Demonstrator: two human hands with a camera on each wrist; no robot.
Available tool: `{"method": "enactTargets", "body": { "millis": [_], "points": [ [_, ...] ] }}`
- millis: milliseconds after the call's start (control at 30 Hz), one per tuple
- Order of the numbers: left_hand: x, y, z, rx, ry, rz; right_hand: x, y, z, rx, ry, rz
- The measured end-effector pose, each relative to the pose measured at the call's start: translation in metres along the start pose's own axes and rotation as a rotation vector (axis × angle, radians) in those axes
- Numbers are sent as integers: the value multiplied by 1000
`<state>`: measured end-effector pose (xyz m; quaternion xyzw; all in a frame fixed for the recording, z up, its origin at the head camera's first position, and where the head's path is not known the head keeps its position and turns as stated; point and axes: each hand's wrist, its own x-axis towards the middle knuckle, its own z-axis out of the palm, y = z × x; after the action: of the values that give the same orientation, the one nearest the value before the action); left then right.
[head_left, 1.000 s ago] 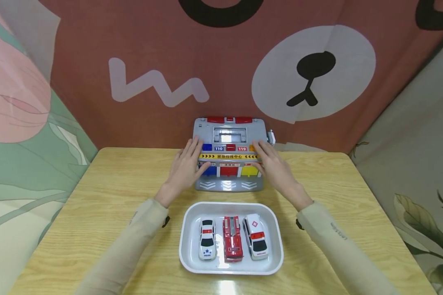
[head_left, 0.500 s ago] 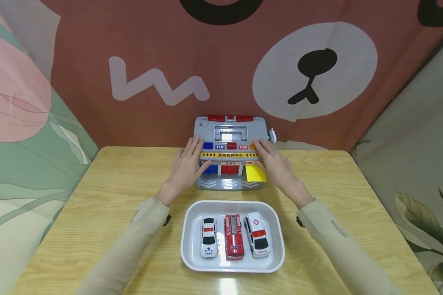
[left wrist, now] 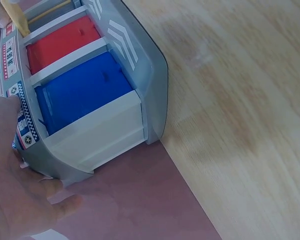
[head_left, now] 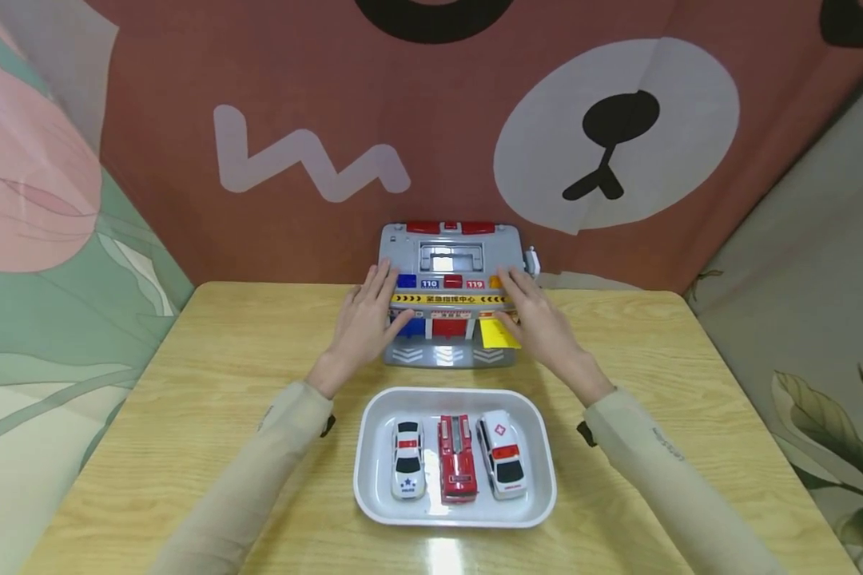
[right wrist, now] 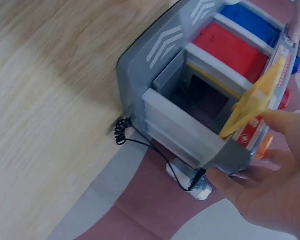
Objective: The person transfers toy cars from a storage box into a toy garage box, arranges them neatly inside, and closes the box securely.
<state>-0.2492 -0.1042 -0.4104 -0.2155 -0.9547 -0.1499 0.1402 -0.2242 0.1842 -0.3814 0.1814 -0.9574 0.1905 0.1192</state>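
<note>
A grey toy emergency-station garage stands at the table's back edge. My left hand rests on its left end, fingers extended over the roof and thumb towards the front. On the right end lies my right hand, likewise stretched, its thumb by the raised yellow door. The bay behind that door shows hollow in the right wrist view. The red door and blue door are down. In front, a white tray holds a police car, a red fire truck and an ambulance.
A white handset on a coiled black cord hangs at the garage's right side. The wooden table meets a reddish-brown printed cloth behind. Patterned cloths flank both sides.
The garage's yellow door was down one second ago and has swung up and outward by half a second ago. My hands keep their places; the head view shifts slightly.
</note>
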Motion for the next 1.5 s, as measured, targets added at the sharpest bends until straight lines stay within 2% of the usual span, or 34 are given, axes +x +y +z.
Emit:
{"method": "enactTargets", "body": {
  "millis": [233,400,433,500,600,667,767,900,1033,1133,1333,1500],
  "points": [
    [4,2,2,-21,-32,-11,-20,-9,-10,99,26,67],
    [6,2,4,-34,-38,-17,-43,-12,-19,290,7,115],
    [6,2,5,-35,-33,-14,-48,-12,-21,349,-21,132],
    [7,2,6,-37,-24,-7,-58,-12,-25,503,-131,184],
    [9,0,7,-37,-16,0,-71,-10,-26,695,-369,287],
    [10,-1,7,-32,-13,-3,-78,-9,-25,756,-520,352],
    [11,-2,7,-25,-8,-9,-85,-11,-23,737,-659,409],
    [13,-3,6,-29,-7,-13,-89,-21,-22,635,-706,455],
    [14,-2,5,-35,-8,-16,-88,-37,-22,457,-735,422],
    [14,-1,6,-39,-11,-21,-88,-46,-20,348,-760,366],
    [14,1,8,-49,-9,-21,-91,-50,-10,298,-776,323],
    [13,1,9,-55,6,-12,-92,-53,-3,296,-819,344]
  ]
}}
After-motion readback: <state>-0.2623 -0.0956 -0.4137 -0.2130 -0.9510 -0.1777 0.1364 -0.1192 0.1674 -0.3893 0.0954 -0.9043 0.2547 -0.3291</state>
